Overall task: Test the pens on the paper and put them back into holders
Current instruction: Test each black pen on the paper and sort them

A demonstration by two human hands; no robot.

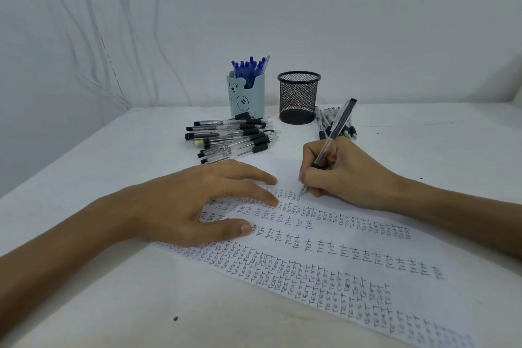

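A sheet of paper (324,260) covered in rows of the word "test" lies on the white table. My right hand (341,172) grips a black-capped clear pen (336,127), its tip touching the paper's far edge. My left hand (197,203) rests flat on the paper's left end, fingers spread. Behind them stand a light blue bear holder (245,99) with several blue pens (250,68) in it and a black mesh holder (298,97) that looks empty. A pile of black pens (234,135) lies in front of the blue holder. More black pens (327,121) lie right of the mesh holder.
The white table (113,291) meets a white wall at the back, with its left edge running diagonally. Small dark specks (175,318) dot the tabletop near the front.
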